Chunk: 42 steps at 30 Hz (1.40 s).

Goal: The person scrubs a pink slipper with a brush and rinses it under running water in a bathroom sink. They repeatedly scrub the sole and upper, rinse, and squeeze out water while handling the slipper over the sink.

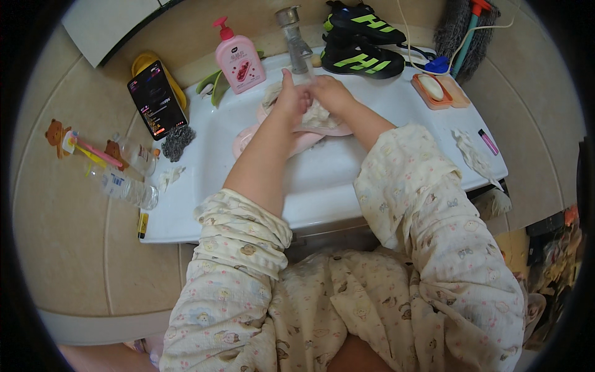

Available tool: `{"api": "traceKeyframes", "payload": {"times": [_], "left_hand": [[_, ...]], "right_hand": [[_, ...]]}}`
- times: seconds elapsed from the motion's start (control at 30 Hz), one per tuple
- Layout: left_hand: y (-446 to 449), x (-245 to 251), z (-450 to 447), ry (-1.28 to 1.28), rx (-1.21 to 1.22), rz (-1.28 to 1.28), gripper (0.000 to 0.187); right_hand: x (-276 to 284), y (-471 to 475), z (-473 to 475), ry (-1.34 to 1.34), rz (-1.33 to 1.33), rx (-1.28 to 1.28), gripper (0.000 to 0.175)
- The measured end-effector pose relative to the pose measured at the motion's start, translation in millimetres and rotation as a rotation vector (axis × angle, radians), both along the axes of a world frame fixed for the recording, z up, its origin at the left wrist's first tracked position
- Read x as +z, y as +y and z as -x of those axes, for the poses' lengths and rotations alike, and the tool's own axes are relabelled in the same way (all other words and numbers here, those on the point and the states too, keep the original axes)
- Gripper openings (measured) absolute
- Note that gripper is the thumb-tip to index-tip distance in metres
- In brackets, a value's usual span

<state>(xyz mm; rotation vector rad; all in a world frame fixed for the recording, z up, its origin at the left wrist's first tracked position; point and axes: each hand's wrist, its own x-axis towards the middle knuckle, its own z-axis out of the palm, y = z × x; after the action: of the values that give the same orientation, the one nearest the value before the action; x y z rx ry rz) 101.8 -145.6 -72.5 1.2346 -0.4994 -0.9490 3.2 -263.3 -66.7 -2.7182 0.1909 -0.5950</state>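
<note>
Water runs from the metal faucet (pixel 295 44) onto my hands, held close together over the white sink (pixel 325 186). My left hand (pixel 294 98) is beneath the spout with its thumb raised, and its curled fingers meet my right hand (pixel 329 93). Whether either hand holds something small is hidden. Under them lie pink slippers (pixel 246 139) with a whitish, wet-looking lining or cloth (pixel 320 116) on top. A pink pump bottle (pixel 240 63) stands behind and to the left of my left hand.
On the left are a smartphone (pixel 158 100), a steel wool scourer (pixel 178 142) and plastic bottles (pixel 130 186). Black sneakers (pixel 362 60) stand at the back. To the right lie a soap dish (pixel 434 93) with soap, crumpled tissue (pixel 472 153) and a small pink-and-black object (pixel 488 142).
</note>
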Motion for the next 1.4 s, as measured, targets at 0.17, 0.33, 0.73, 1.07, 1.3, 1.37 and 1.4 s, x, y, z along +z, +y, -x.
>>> {"api": "traceKeyframes", "payload": {"times": [0.17,0.33,0.73,1.07,1.3,1.37,1.4], "left_hand": [[2.3,-6.6,-2.7,-0.025,-0.032,-0.005,0.101],[6.2,24.2,40.4,0.076,0.133,-0.024,0.094],[-2.8,4.0,18.5,-0.175,0.147,-0.216,0.083],[19.0,34.4,48.1,-0.233,-0.118,-0.218,0.045],[7.9,10.0,24.1,-0.300,-0.177,-0.151,0.036],[-8.3,-3.3,14.4,-0.345,-0.143,-0.155,0.035],[-10.5,-5.5,11.7,-0.351,-0.126,-0.145,0.035]], "right_hand": [[-2.1,26.2,2.5,-0.104,-0.106,-0.167,0.042],[-15.6,22.0,1.7,-0.159,-0.010,-0.212,0.037],[-2.7,15.3,-5.3,-0.091,-0.118,-0.288,0.029],[-24.0,-41.7,-11.8,-0.338,-1.106,-0.179,0.027],[2.7,-26.2,2.4,-0.192,-1.304,-0.154,0.026],[-8.5,-33.4,1.8,-0.188,-0.949,-0.154,0.030],[-8.1,-29.2,1.2,-0.177,-0.774,-0.144,0.031]]}}
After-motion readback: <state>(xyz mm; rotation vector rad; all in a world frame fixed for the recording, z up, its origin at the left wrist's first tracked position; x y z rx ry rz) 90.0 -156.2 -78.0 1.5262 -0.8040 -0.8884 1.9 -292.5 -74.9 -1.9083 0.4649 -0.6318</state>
